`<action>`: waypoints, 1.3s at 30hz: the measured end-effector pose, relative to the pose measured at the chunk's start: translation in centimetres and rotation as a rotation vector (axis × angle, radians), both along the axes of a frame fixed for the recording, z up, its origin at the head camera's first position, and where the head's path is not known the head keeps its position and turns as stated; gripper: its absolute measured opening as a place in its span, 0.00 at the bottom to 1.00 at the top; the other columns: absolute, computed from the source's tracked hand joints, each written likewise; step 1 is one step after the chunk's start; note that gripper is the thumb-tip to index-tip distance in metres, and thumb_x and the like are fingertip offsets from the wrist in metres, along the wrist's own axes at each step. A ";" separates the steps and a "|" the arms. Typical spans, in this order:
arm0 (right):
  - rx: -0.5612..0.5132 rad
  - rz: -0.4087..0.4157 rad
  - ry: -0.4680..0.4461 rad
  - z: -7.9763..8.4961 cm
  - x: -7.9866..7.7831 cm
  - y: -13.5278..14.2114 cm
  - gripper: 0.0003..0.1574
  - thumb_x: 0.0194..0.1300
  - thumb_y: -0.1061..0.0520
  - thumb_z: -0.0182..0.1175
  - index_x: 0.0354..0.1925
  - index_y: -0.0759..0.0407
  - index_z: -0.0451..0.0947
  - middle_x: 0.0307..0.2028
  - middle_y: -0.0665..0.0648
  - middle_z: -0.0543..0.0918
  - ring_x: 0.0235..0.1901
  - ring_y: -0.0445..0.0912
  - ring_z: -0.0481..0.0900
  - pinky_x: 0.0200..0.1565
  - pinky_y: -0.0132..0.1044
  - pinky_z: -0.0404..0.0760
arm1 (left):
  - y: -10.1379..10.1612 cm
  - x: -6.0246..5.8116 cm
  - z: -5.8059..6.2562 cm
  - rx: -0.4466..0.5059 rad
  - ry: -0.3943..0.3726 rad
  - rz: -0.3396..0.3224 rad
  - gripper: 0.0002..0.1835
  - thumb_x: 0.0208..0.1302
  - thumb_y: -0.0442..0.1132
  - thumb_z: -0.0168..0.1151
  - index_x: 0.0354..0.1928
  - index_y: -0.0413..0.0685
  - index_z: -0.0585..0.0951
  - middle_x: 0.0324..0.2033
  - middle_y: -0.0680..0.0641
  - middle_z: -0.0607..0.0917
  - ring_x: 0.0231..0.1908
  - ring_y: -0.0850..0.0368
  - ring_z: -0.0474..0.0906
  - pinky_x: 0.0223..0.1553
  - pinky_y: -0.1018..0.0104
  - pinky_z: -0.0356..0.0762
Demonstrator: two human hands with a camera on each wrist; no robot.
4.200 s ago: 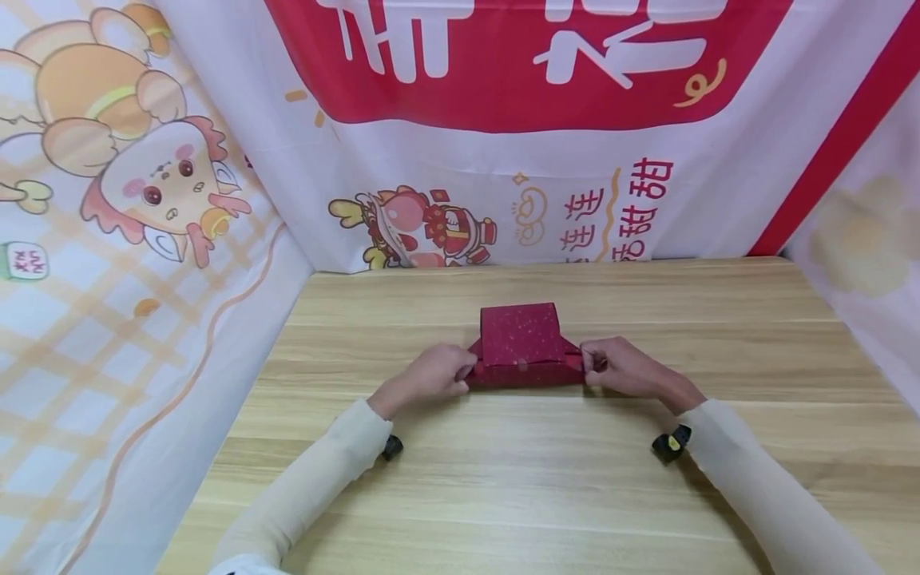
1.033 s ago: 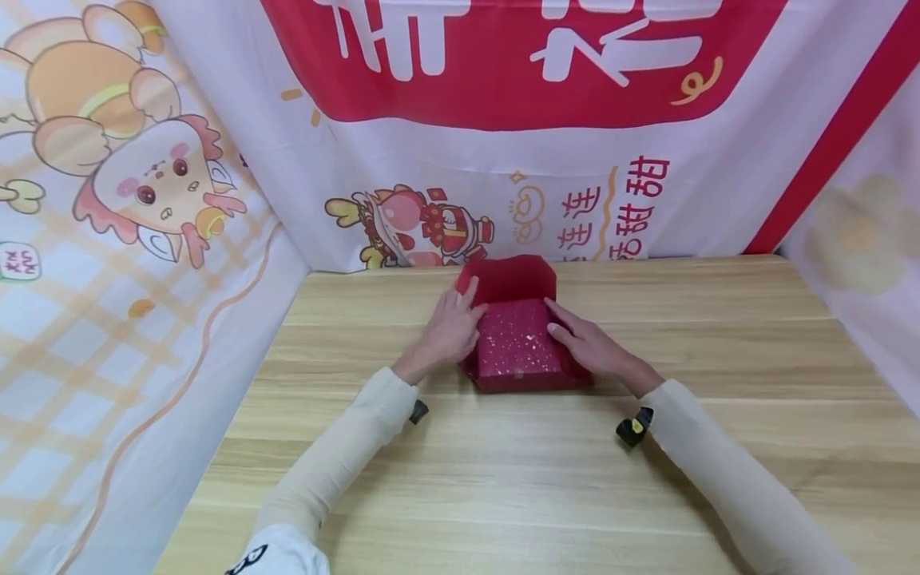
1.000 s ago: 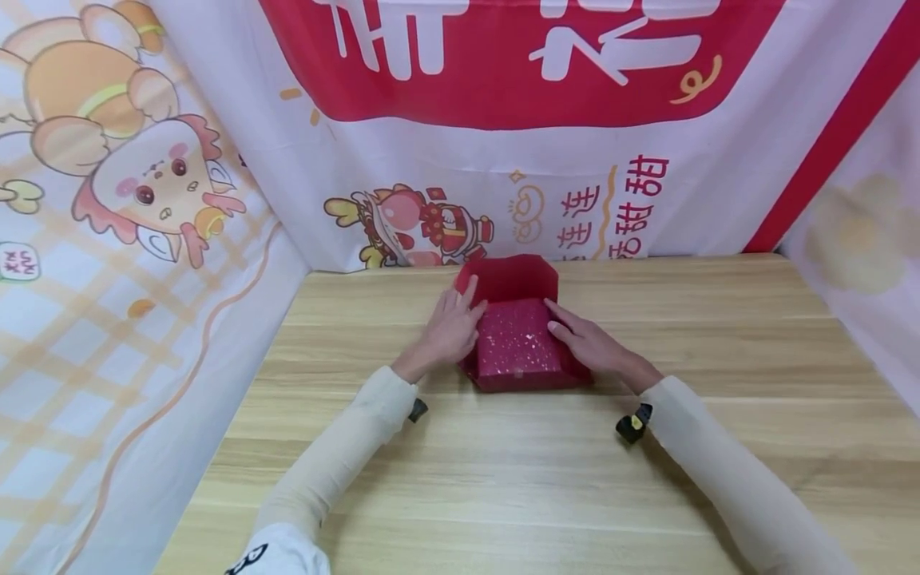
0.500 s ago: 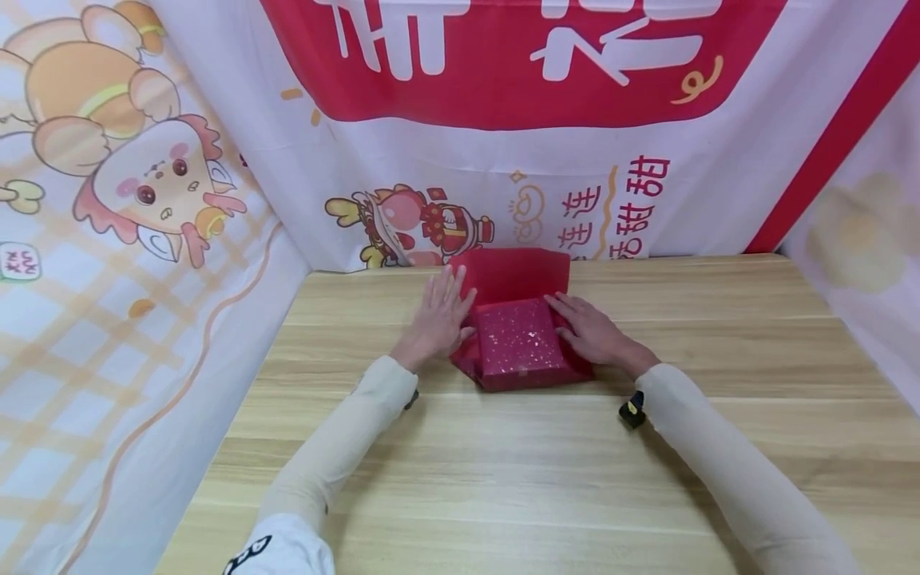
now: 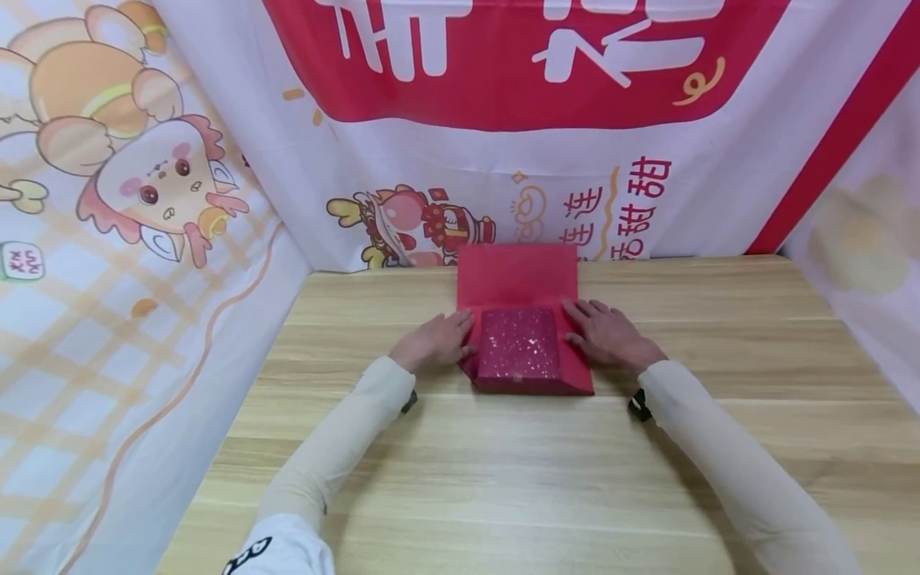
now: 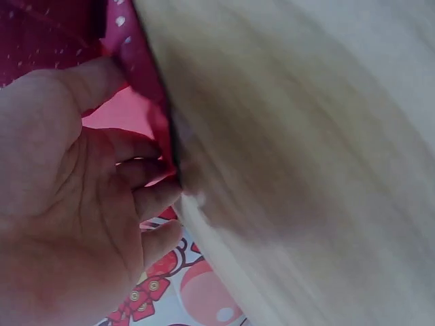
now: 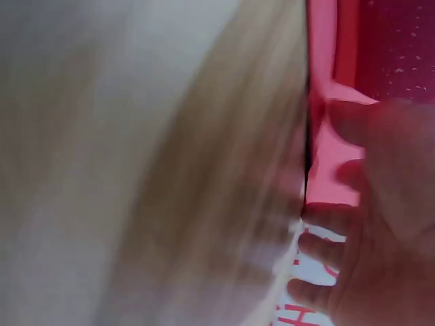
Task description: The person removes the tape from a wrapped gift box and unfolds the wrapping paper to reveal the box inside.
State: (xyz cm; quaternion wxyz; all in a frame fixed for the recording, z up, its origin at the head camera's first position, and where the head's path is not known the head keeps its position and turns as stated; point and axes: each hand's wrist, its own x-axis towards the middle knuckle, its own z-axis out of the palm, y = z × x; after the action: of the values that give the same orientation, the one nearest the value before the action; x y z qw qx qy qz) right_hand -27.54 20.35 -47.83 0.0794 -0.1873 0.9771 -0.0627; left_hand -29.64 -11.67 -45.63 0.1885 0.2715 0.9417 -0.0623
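Observation:
A speckled dark-red box-like block sits on the table, in a sheet of red wrapping paper with a plain inner side. The paper's far part spreads out behind the block, and strips of it show at both sides. My left hand rests on the left strip, fingers extended, thumb beside the block; in the left wrist view its fingertips reach the paper's edge. My right hand lies on the right strip, fingers spread and pointing to the far side. In the right wrist view its thumb touches the paper.
The wooden table meets a white printed cloth at its back edge, close behind the paper. More cloth hangs along the left and right sides. Dark wrist cameras show under the sleeves.
Earlier both hands pinched the folded paper's ends. Since then the far part has been unfolded away from the block. In the last half second the left hand moved nearer, and the paper spread straighter.

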 end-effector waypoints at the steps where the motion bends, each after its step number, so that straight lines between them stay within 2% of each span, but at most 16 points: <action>1: -0.001 0.004 -0.012 0.0 0.2 0.1 0.45 0.74 0.39 0.48 0.78 0.56 0.46 0.76 0.68 0.52 0.74 0.68 0.50 0.71 0.66 0.56 | 0.0 0.0 0.0 0.003 -0.011 0.004 0.38 0.75 0.56 0.46 0.78 0.50 0.47 0.79 0.46 0.48 0.78 0.50 0.44 0.78 0.50 0.46; 5: -0.009 0.022 -0.043 0.0 0.7 0.4 0.46 0.73 0.38 0.49 0.76 0.60 0.49 0.76 0.69 0.48 0.74 0.68 0.49 0.72 0.64 0.56 | -0.2 0.3 0.0 0.006 -0.041 -0.004 0.39 0.74 0.56 0.48 0.79 0.55 0.46 0.79 0.46 0.47 0.78 0.49 0.43 0.78 0.49 0.45; 10: -0.055 0.023 -0.114 0.2 1.4 0.3 0.57 0.67 0.35 0.56 0.77 0.64 0.43 0.77 0.69 0.41 0.75 0.67 0.43 0.74 0.61 0.54 | -0.6 0.9 0.3 0.069 -0.084 -0.004 0.39 0.74 0.55 0.49 0.78 0.54 0.46 0.79 0.45 0.46 0.78 0.49 0.41 0.78 0.47 0.44; 13: -0.036 0.030 -0.117 0.3 1.7 0.1 0.61 0.65 0.35 0.59 0.76 0.66 0.42 0.77 0.70 0.39 0.76 0.66 0.41 0.74 0.62 0.52 | -1.1 1.2 0.4 0.106 -0.126 0.004 0.40 0.72 0.54 0.52 0.78 0.54 0.47 0.79 0.46 0.46 0.78 0.49 0.40 0.78 0.49 0.44; 18: -0.012 0.079 0.010 0.9 2.5 -0.4 0.55 0.63 0.41 0.64 0.74 0.69 0.53 0.76 0.72 0.48 0.74 0.67 0.48 0.71 0.66 0.57 | -1.6 2.1 0.9 0.143 -0.174 -0.026 0.44 0.68 0.54 0.58 0.78 0.53 0.47 0.79 0.45 0.44 0.78 0.48 0.39 0.78 0.52 0.45; 22: -0.018 0.169 0.188 1.3 3.2 -0.4 0.43 0.59 0.50 0.70 0.66 0.67 0.69 0.70 0.71 0.63 0.69 0.65 0.61 0.64 0.64 0.70 | -1.9 3.0 0.9 0.137 -0.169 -0.109 0.48 0.65 0.55 0.61 0.78 0.46 0.47 0.79 0.43 0.44 0.78 0.46 0.37 0.78 0.53 0.45; 24: -0.068 0.208 0.218 1.3 3.6 -0.3 0.36 0.58 0.57 0.70 0.63 0.68 0.73 0.66 0.70 0.69 0.65 0.64 0.66 0.61 0.62 0.74 | -1.8 3.4 0.7 0.121 -0.151 -0.139 0.49 0.65 0.54 0.61 0.78 0.43 0.47 0.79 0.43 0.44 0.78 0.46 0.36 0.78 0.54 0.44; 26: -0.132 0.239 0.175 1.2 4.0 -0.2 0.29 0.59 0.62 0.68 0.59 0.66 0.77 0.61 0.67 0.74 0.61 0.60 0.71 0.59 0.58 0.78 | -1.4 4.0 0.5 0.101 -0.134 -0.161 0.48 0.66 0.52 0.61 0.77 0.41 0.47 0.79 0.42 0.43 0.78 0.46 0.36 0.79 0.54 0.43; 28: -0.210 0.256 0.084 1.2 4.4 -0.1 0.25 0.61 0.65 0.66 0.57 0.64 0.79 0.58 0.64 0.78 0.59 0.58 0.74 0.60 0.56 0.78 | -0.8 4.6 0.3 0.073 -0.105 -0.189 0.45 0.67 0.50 0.60 0.77 0.38 0.48 0.78 0.40 0.44 0.78 0.45 0.37 0.79 0.52 0.42; 31: -0.251 0.244 -0.049 1.4 4.8 -0.1 0.22 0.63 0.60 0.65 0.57 0.55 0.81 0.59 0.58 0.78 0.59 0.52 0.75 0.61 0.53 0.77 | 0.2 5.5 0.2 0.020 -0.070 -0.206 0.42 0.70 0.50 0.55 0.76 0.36 0.49 0.78 0.36 0.44 0.78 0.42 0.39 0.78 0.48 0.41; 33: -0.257 0.227 -0.105 1.6 5.1 -0.1 0.24 0.63 0.57 0.65 0.58 0.54 0.79 0.62 0.57 0.76 0.58 0.52 0.75 0.62 0.53 0.76 | 0.7 5.9 0.0 -0.020 -0.046 -0.209 0.43 0.71 0.53 0.52 0.76 0.34 0.49 0.77 0.34 0.44 0.78 0.41 0.39 0.78 0.47 0.42; 36: -0.242 0.206 -0.177 1.8 5.3 -0.1 0.38 0.60 0.53 0.67 0.68 0.51 0.70 0.69 0.56 0.67 0.60 0.51 0.71 0.63 0.52 0.75 | 1.0 6.2 -0.1 -0.051 -0.043 -0.181 0.49 0.69 0.62 0.50 0.76 0.35 0.45 0.77 0.35 0.42 0.78 0.41 0.37 0.78 0.51 0.43; 39: -0.234 0.199 -0.239 1.9 5.3 0.1 0.54 0.56 0.53 0.70 0.76 0.48 0.56 0.75 0.58 0.55 0.68 0.56 0.63 0.65 0.54 0.73 | 0.9 6.1 -0.4 -0.050 -0.053 -0.163 0.58 0.63 0.70 0.52 0.77 0.36 0.41 0.78 0.36 0.38 0.78 0.42 0.33 0.79 0.54 0.43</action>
State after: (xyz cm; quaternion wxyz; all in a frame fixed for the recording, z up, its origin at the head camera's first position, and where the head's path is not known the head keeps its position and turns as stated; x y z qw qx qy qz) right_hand -22.20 20.44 -45.94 0.1782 -0.2821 0.9235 -0.1892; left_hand -23.55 -10.79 -46.00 0.2145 0.3440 0.9093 -0.0937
